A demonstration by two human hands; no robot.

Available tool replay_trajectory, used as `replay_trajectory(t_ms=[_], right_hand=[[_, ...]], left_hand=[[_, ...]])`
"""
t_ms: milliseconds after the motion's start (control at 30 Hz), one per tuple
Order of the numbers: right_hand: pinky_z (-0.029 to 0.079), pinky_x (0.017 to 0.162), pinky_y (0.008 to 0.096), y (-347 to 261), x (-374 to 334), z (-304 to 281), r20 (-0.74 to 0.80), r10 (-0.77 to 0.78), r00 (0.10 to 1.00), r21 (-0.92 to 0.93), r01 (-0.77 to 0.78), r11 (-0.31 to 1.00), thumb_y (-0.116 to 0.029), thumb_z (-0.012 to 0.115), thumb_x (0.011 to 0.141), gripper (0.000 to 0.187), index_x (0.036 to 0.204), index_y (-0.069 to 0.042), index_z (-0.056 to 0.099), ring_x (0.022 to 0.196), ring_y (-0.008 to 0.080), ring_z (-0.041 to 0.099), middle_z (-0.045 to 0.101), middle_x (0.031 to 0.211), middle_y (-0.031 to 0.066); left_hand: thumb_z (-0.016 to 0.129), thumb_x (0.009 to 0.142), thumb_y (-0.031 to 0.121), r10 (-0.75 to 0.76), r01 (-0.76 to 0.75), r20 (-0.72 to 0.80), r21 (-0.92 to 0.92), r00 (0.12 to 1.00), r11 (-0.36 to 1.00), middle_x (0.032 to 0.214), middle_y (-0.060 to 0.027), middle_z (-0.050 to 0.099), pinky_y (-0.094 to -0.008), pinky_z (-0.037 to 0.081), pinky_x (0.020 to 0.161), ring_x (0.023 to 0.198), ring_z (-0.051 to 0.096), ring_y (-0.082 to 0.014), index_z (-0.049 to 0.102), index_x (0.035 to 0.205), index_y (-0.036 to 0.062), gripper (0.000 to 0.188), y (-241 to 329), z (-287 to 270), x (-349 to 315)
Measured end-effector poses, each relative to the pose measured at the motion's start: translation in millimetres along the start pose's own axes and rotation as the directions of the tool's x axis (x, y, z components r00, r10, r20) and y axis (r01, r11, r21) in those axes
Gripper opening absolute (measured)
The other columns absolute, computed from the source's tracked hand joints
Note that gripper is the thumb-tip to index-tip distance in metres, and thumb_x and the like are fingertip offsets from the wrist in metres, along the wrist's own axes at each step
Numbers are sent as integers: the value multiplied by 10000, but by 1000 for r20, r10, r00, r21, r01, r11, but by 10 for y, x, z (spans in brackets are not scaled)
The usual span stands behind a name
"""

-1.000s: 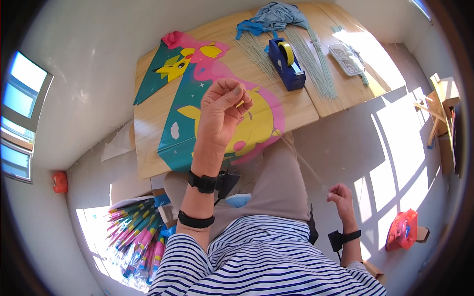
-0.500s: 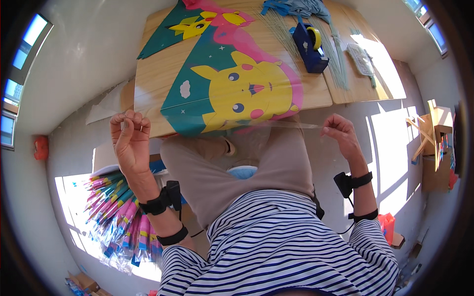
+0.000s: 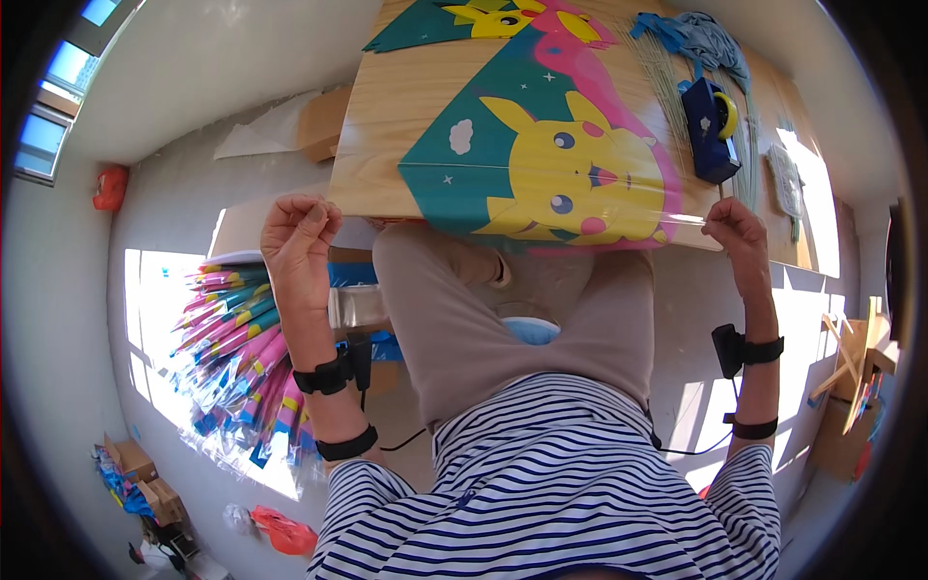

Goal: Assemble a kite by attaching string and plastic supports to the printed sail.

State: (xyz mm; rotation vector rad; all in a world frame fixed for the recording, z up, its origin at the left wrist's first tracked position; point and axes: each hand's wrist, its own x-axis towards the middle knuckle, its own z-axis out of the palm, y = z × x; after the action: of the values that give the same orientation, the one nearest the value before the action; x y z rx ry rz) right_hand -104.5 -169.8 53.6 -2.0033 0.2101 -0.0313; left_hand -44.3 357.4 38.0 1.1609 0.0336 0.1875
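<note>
A: What is the left hand doing?
B: The left hand [image 3: 302,237] is hanging left of the printed sheet [image 3: 580,164], thumb and fingertips closing in a pinch. I can't tell whether it is gripping anything.

A: And the right hand?
B: The right hand [image 3: 739,237] is hovering just right of the sheet's near corner, thumb and finger pinching a clear strip [image 3: 684,220]. The strip is glinting above the sheet's near part, but I'm losing it toward the left.

A: Why are the hands so far apart?
B: Perhaps the spread is leaving room for a long, straight strip; slack film would be curling.

A: How is the sheet lying?
B: Flat on the table [image 3: 372,145], its near edge meeting the person's side, presumably for easy reach.

A: And around it?
B: A tape dispenser [image 3: 710,145] is standing right of the sheet, probably for handiness. Thin rods [image 3: 657,68] are lying between the two. A second sheet [image 3: 416,27] is resting beyond the first. Colourful packets [image 3: 242,338] are fanning out on the floor left of it, perhaps saving table room.
</note>
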Motion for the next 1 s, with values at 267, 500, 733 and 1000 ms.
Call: replay_trajectory(t_ms=[267, 500, 733, 1000], right_hand=[[439, 774, 230, -38, 153, 47, -6, -41, 999, 122, 42, 992, -28, 619, 871, 40, 906, -45, 613, 799, 78, 553, 582, 822, -17], [489, 699, 235, 41, 478, 84, -18, -99, 995, 179, 101, 979, 1, 633, 849, 82, 931, -6, 631, 734, 89, 596, 618, 797, 13], [493, 659, 240, 398, 946, 136, 57, -59, 997, 96, 53, 994, 7, 637, 847, 42, 888, 4, 626, 705, 87, 585, 599, 766, 7], [437, 631, 222, 612, 1347, 324, 180, 109, 978, -71, -97, 993, -57, 639, 880, 66, 828, -36, 604, 707, 67, 540, 574, 760, -13]], left_hand=[[676, 891, -1, 16, -12, -59, 69, 998, 998, 960, -83, 649, -302, 544, 799, 853, 644, -168, 627, 963, 50, 102, -156, -85, 209], [680, 869, -36, 29, -25, -45, 90, 999, 996, 885, -58, 658, -257, 551, 741, 769, 640, -138, 651, 968, 40, 127, -210, -80, 428], [685, 855, -24, -19, 30, -52, 215, 998, 976, 876, -43, 647, -237, 549, 718, 764, 632, -124, 651, 970, 41, 137, -326, -44, 640], [705, 835, 4, -115, 145, -118, 282, 986, 948, 871, -33, 639, -225, 522, 693, 757, 617, -113, 648, 969, 49, 152, -521, -159, 945]])
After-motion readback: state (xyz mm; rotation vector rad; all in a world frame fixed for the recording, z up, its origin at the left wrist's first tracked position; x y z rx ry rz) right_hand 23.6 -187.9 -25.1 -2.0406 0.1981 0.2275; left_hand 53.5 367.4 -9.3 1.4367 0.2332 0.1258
